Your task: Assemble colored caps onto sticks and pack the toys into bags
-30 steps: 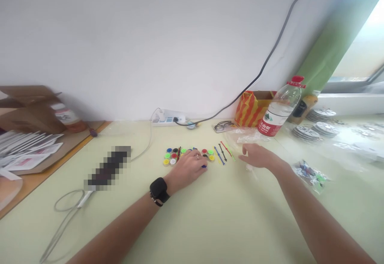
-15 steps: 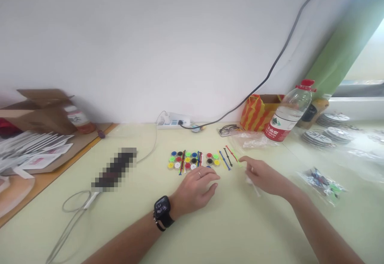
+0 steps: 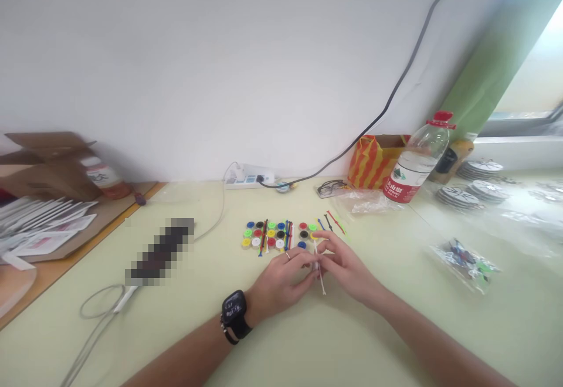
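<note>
My left hand (image 3: 284, 281), with a ring and a black watch at the wrist, meets my right hand (image 3: 343, 267) over the pale green table (image 3: 308, 340). Both pinch a thin white stick (image 3: 319, 270) that slants down between the fingers. Just beyond them lie several coloured round buttons (image 3: 272, 234) in rows, with coloured sticks laid across them. More loose coloured sticks (image 3: 332, 221) lie to the right of the buttons.
A water bottle (image 3: 416, 161), a striped orange bag (image 3: 367, 163), glasses (image 3: 332, 187) and a power strip (image 3: 248, 177) stand along the wall. A clear bag of parts (image 3: 466, 258) lies right. A cable (image 3: 105, 311), cardboard (image 3: 48, 158) and packets (image 3: 39, 223) are left.
My right hand came in from the loose sticks carrying the white stick. My left hand drew back from the buttons and joined it on the stick.
</note>
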`<state>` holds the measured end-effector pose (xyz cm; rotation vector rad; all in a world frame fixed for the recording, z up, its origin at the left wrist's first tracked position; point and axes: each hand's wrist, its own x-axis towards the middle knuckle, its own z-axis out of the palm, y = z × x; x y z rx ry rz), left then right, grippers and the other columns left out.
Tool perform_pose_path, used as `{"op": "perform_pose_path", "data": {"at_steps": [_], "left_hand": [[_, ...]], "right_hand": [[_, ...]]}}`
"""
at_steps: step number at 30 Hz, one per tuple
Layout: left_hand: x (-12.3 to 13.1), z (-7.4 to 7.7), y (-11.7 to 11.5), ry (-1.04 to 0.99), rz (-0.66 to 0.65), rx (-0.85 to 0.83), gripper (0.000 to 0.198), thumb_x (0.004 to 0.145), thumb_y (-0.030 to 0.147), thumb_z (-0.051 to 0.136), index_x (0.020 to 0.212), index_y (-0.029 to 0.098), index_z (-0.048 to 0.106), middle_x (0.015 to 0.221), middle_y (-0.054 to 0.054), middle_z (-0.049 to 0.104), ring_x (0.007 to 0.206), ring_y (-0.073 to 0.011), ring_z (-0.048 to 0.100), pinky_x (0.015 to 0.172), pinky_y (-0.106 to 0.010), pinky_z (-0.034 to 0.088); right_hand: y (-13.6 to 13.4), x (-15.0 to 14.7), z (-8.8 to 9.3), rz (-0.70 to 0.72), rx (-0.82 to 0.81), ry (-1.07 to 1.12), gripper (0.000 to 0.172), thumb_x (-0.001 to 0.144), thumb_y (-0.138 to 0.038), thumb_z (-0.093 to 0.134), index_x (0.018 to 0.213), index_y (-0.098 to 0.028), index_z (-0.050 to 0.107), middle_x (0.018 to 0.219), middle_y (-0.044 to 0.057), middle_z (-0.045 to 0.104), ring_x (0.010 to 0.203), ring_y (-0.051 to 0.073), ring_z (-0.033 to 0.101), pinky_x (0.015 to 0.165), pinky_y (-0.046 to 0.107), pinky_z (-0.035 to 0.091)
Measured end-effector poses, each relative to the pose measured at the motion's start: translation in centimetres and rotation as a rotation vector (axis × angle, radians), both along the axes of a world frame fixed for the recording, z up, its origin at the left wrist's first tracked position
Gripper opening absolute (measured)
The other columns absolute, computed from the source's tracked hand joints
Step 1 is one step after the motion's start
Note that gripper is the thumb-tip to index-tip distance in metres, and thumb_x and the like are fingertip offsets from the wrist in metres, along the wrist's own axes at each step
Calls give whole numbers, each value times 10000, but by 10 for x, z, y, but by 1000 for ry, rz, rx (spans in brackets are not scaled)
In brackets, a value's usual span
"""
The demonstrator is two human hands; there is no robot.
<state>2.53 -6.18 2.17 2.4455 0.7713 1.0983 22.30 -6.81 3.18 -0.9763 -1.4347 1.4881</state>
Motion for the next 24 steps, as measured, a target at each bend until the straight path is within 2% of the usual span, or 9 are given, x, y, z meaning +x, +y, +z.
{"op": "perform_pose_path", "data": {"at_steps": [3, 5, 10, 14, 16, 20, 23, 24], "left_hand": [[0, 1, 1, 0, -7, -8, 178, 977, 159, 612, 1131, 248, 616, 1097, -59, 716, 1024, -193, 698, 890, -322, 574], [-1, 2, 1, 9, -17, -22, 175, 970, 142, 599, 1113, 242, 616, 1104, -66, 707, 1040, -197, 689, 897, -325, 572], [1, 2, 0, 42, -20, -16, 203, 945, 120, 585, 1117, 223, 615, 1057, -66, 687, 941, -181, 680, 832, -303, 563], [5, -1, -1, 35, 25, 15, 129, 918, 132, 610, 1014, 217, 590, 905, -26, 673, 804, -161, 658, 737, -276, 534], [5, -3, 0, 23, 41, 31, 125, 914, 131, 611, 994, 221, 577, 893, -18, 673, 793, -158, 653, 729, -272, 524], [5, -7, 3, 34, 14, 48, 147, 912, 115, 596, 1009, 224, 576, 935, -28, 678, 835, -163, 664, 737, -268, 521], [5, -11, 5, 59, 19, 57, 112, 911, 130, 604, 970, 221, 574, 915, -26, 669, 800, -159, 660, 712, -266, 520], [5, -12, 5, 60, 32, 61, 97, 913, 140, 608, 953, 221, 571, 906, -25, 668, 790, -160, 659, 710, -269, 521]], "right_hand": [[3, 4, 5, 66, -114, -27, 276, 885, -370, 661, 1104, -245, 548, 833, -14, 616, 768, 178, 632, 755, 329, 503], [4, 6, 7, 102, -124, -23, 216, 869, -336, 656, 1024, -231, 548, 793, -16, 623, 729, 165, 590, 728, 312, 476], [5, 8, 6, 184, -46, -43, 124, 886, -251, 588, 999, -226, 545, 787, -31, 586, 704, 142, 519, 708, 286, 425], [4, 10, 6, 245, 90, -92, 150, 924, -174, 489, 1027, -215, 591, 947, 6, 604, 861, 155, 542, 789, 287, 419], [4, 11, 5, 245, 89, -92, 158, 932, -173, 487, 1049, -215, 585, 967, 10, 609, 865, 155, 547, 778, 282, 421], [7, 12, 3, 220, 7, -102, 108, 895, -165, 534, 987, -221, 524, 799, -39, 545, 653, 122, 461, 621, 253, 375], [10, 15, 4, 150, 116, -177, 34, 921, -192, 512, 924, -215, 536, 814, -24, 542, 709, 137, 481, 658, 258, 400], [12, 18, 4, 104, 163, -226, 77, 946, -219, 492, 947, -213, 569, 824, -14, 554, 725, 145, 495, 673, 266, 413]]}}
